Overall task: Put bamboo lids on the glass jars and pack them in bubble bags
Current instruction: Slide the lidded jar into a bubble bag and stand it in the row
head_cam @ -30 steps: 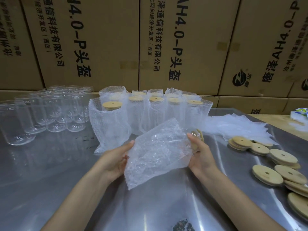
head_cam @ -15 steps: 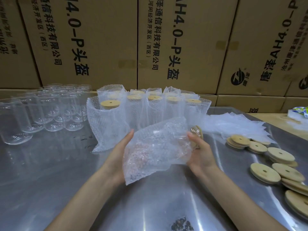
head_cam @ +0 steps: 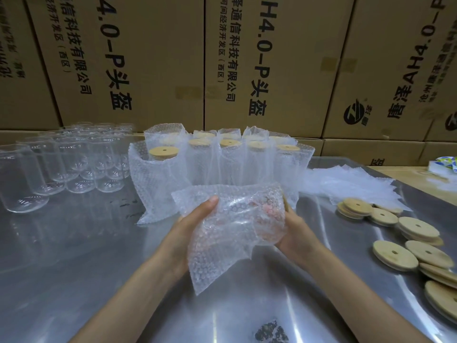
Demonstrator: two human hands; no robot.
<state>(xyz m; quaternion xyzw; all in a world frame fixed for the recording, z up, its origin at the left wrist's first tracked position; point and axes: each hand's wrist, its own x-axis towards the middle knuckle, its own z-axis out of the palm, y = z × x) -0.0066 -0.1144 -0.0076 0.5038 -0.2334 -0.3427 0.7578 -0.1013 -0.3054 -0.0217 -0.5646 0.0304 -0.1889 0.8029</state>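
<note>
Cartons (head_cam: 153, 65) printed with black characters wall off the back, stacked behind the steel table (head_cam: 74, 256) I work at. On the table's far middle stand the packed jars (head_cam: 222, 164), two rows in bubble bags with bamboo lids showing at the open tops; the nearest left one (head_cam: 158, 179) is the biggest in view. To their left a cluster of bare jars (head_cam: 74, 164) stands upright, no lids on. To the right, behind the loose lids, lies a flat heap of empty bags (head_cam: 351, 184). Loose lids (head_cam: 418, 246) are scattered and partly stacked along the table's right side, each with a small hole in it.

In front of me, above the table, I hold one bag (head_cam: 230, 231) between both hands, with a jar (head_cam: 267, 219) inside it lying roughly sideways; its lid edge (head_cam: 286, 205) just peeks out at the bag's right end. My left hand (head_cam: 190, 229) cups the bag's left side, thumb up on top. My right hand (head_cam: 294, 231) grips the right end, fingers wrapped behind where I cannot see them. A dark smudge (head_cam: 270, 332) marks the table near me
</note>
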